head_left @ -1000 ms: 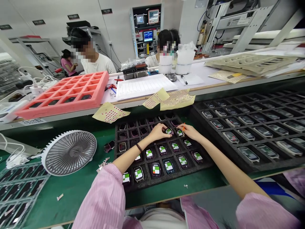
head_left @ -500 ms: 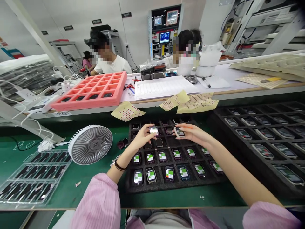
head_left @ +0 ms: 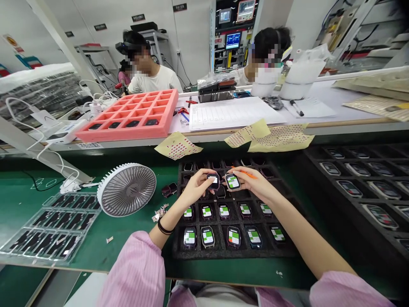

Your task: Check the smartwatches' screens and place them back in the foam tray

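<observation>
My left hand (head_left: 200,186) is closed around a dark purple smartwatch body (head_left: 213,181) whose screen is partly white, the thumb over its face. Close beside it, my right hand (head_left: 251,182) grips a light-framed smartwatch (head_left: 232,181) showing a green and white screen. An orange stick-like tool (head_left: 245,171) also lies in the right hand's fingers; its full shape is hidden. Both hands hover over a black foam tray (head_left: 204,253). In its front rows sit several watches with lit green and white screens, such as a blue-framed watch (head_left: 254,236). Dark-screened watches fill slots behind the hands.
A white fan (head_left: 126,189) stands left of the tray, near loose dark watches (head_left: 169,189) and paper scraps (head_left: 159,212). Clear plastic trays (head_left: 51,226) lie far left. Another black tray (head_left: 348,204) is at right. A pink foam tray (head_left: 131,115) rests on the shelf; people sit beyond.
Both hands have come closer together with their watches. The right hand's watch has turned toward me, its green screen now plain. The whole view has shifted slightly.
</observation>
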Tool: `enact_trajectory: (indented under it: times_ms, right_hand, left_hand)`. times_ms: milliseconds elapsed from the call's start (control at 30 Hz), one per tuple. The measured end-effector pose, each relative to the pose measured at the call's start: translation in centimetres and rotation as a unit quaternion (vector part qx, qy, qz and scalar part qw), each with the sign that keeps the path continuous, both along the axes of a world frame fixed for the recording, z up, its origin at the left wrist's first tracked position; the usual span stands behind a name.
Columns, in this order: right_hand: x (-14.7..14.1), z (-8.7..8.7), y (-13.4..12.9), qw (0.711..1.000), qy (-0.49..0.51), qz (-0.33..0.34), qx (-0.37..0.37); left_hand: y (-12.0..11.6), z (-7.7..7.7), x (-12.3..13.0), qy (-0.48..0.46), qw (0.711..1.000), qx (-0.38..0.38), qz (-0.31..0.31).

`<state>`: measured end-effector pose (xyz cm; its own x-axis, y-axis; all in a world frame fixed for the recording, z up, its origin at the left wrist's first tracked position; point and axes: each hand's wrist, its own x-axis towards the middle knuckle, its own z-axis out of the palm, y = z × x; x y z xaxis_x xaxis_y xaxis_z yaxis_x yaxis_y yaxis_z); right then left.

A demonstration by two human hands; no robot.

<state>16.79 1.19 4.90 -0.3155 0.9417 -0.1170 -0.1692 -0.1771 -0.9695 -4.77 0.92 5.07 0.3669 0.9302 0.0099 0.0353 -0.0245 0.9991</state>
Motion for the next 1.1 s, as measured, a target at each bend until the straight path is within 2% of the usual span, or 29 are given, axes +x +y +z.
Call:
enact_trajectory:
  times_ms: [167,400,833,967,1100]
  right_hand:
    - [0.0,0.2,-0.5,1.0,-0.025,0.008,0.009]
    - [0.3,0.2,-0.5,0.998,-0.055,0.009,0.033]
    - [0.4,0.6,-0.8,0.998,-0.054,0.008,0.036]
    - [0.6,0.8,-0.9,0.997,-0.045,0.028,0.054]
    - [0.9,1.9,-1.5,0.995,-0.007,0.077,0.066]
  left_hand:
    - [-0.1,-0.3,0.4,-0.015,1.0,0.007,0.01]
    - [0.0,0.0,0.3,-0.002,1.0,-0.006,0.014]
    - [-0.4,0.5,0.2,0.014,1.0,-0.005,0.007]
    - [-0.8,1.9,-0.5,0.004,0.999,0.005,-0.032]
    - [-1.9,3.8,-2.6,-0.057,0.994,0.011,-0.089]
